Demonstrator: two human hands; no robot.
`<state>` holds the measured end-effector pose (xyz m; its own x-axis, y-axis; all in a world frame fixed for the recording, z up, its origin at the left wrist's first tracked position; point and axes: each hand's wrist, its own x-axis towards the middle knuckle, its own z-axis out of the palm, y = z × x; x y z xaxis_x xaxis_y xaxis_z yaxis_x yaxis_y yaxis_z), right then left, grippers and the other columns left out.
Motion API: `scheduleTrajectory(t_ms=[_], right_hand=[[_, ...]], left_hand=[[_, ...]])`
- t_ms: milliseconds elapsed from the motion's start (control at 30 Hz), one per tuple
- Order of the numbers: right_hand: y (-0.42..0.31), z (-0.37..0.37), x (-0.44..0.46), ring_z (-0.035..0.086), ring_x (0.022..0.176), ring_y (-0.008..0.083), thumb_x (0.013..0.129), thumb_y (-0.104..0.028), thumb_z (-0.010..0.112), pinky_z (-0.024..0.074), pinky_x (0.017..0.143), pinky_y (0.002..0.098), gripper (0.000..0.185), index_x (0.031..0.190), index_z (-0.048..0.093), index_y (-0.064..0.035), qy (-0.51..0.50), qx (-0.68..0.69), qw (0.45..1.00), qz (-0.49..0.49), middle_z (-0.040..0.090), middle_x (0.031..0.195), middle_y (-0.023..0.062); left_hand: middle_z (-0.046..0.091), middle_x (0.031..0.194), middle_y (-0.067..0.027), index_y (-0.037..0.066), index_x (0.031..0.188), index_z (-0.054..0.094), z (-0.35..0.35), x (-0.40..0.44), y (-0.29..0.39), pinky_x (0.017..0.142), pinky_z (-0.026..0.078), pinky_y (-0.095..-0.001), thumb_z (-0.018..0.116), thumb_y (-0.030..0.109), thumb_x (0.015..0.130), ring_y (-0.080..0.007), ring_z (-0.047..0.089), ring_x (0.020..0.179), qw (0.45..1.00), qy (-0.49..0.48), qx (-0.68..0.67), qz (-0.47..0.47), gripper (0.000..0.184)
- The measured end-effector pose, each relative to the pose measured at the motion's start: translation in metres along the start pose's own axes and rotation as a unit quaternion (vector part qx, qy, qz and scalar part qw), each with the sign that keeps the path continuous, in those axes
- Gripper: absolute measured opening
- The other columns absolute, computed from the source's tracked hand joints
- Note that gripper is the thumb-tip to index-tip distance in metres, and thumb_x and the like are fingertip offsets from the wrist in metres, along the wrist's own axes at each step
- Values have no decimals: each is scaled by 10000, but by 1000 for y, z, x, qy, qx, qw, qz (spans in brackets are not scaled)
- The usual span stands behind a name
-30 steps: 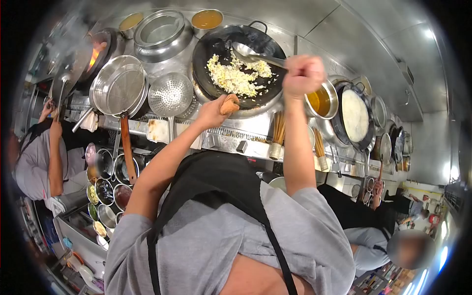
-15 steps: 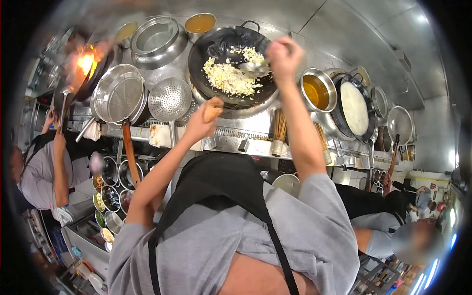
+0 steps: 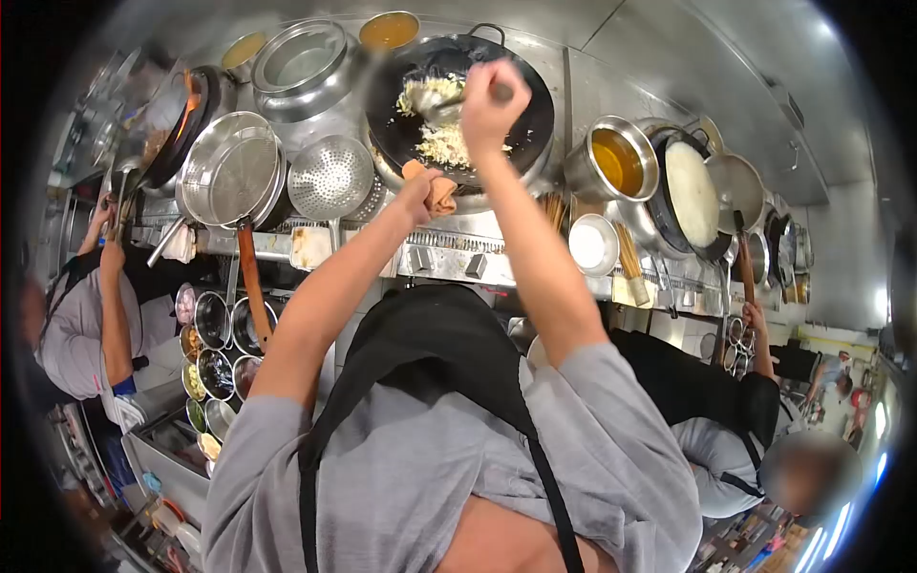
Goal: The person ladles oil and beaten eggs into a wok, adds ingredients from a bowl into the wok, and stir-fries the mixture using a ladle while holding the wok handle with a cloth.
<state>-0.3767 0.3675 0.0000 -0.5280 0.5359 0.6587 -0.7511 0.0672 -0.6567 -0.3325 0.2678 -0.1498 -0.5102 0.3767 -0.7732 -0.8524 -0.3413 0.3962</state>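
Note:
A black wok (image 3: pixel 533 110) stands on the stove in front of me, with loose white and yellow food (image 3: pixel 447 148) like egg fried rice in it. My right hand (image 3: pixel 487 113) is closed round the handle of a ladle (image 3: pixel 437 105), whose bowl lies among the food and is blurred by motion. Bunched in my left hand (image 3: pixel 416 198) is an orange-brown cloth (image 3: pixel 441 197), pressed at the wok's near rim. My fingers and the cloth hide that part of the rim.
Left of the wok are a perforated skimmer (image 3: pixel 330 179) and a mesh strainer (image 3: pixel 231 172). To the right stand a pot of amber liquid (image 3: pixel 616 162), a white bowl (image 3: pixel 593 244) and a bamboo brush (image 3: pixel 630 267). Co-workers stand on both sides; one's hand (image 3: pixel 755 320) grips a long handle.
My right hand and the ladle have swept left across the wok. My left hand has moved right to the near rim with the cloth. At far left, the flame has shrunk.

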Motion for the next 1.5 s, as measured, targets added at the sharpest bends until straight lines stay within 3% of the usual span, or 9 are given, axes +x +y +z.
scheduleTrajectory(t_ms=[433, 733, 767, 833, 967, 1267, 1367, 1433, 1500], right_hand=[[-124, -47, 81, 332, 392, 109, 830, -32, 492, 316, 387, 289, 166, 674, 437, -41, -16, 74, 977, 198, 372, 499, 10], [-98, -26, 26, 444, 481, 71, 857, 9, 529, 372, 438, 235, 205, 667, 461, -23, -149, -5, 983, -106, 482, 574, 15], [-74, -30, 41, 416, 443, 72, 840, -11, 570, 350, 412, 237, 199, 678, 457, -35, -125, 1, 992, 0, 430, 531, -6], [-87, -18, 75, 396, 409, 75, 828, -42, 608, 332, 389, 238, 227, 670, 445, -56, -60, 64, 966, 243, 418, 521, -9], [-43, 12, 62, 355, 377, 71, 832, -93, 640, 307, 371, 250, 258, 676, 436, -68, -95, 18, 990, 106, 413, 509, -15], [-195, -86, -42, 431, 1177, 260, 913, -671, 201, 275, 1035, 414, 777, 1032, 575, 0, -220, -61, 953, 199, 423, 1277, 136], [-188, -119, -114, 602, 833, 204, 957, -463, 418, 540, 637, 331, 562, 1354, 404, -66, 37, 214, 719, 661, 534, 1212, 139], [-125, -173, -150, 479, 468, 106, 985, -411, 401, 436, 394, 252, 488, 1308, 420, -46, -37, 363, 537, 761, 596, 855, 77], [-94, -179, -142, 267, 345, 30, 986, -333, 444, 248, 265, 206, 395, 1255, 452, -44, 3, 377, 547, 747, 464, 618, -20]], left_hand=[[533, 701, -84, 55, 768, 496, 51, -139, 2, 480, 457, -337, 426, 140, 902, -216, 521, 548, 993, 21, -79, -90, 174], [525, 623, -30, 123, 712, 527, -95, -20, -112, 493, 435, -330, 492, 179, 850, -185, 521, 530, 986, -102, -90, -100, 153], [518, 611, -25, 128, 695, 518, -49, -75, -99, 488, 426, -330, 476, 187, 851, -182, 513, 525, 989, 76, -74, -105, 172], [556, 684, -52, 105, 730, 507, -20, -123, -57, 528, 464, -340, 465, 208, 860, -195, 556, 601, 978, -170, -45, -110, 171], [566, 699, -53, 81, 785, 545, -24, -57, -20, 503, 465, -346, 494, 233, 866, -193, 553, 572, 989, -137, 44, 29, 179], [548, 668, -104, 32, 828, 518, -79, -23, -72, 422, 468, -352, 513, 106, 806, -229, 567, 516, 995, -14, 5, 99, 78], [533, 662, -84, 40, 818, 518, -71, -20, -52, 389, 409, -330, 488, 133, 834, -196, 498, 448, 990, -94, -67, 77, 99], [561, 656, -82, 57, 788, 509, -57, 2, -36, 402, 439, -344, 500, 126, 819, -212, 541, 488, 985, -151, -58, 67, 76], [577, 674, -96, 44, 811, 506, -45, 23, -21, 458, 514, -371, 521, 111, 801, -229, 603, 550, 991, -92, -57, 74, 69]])
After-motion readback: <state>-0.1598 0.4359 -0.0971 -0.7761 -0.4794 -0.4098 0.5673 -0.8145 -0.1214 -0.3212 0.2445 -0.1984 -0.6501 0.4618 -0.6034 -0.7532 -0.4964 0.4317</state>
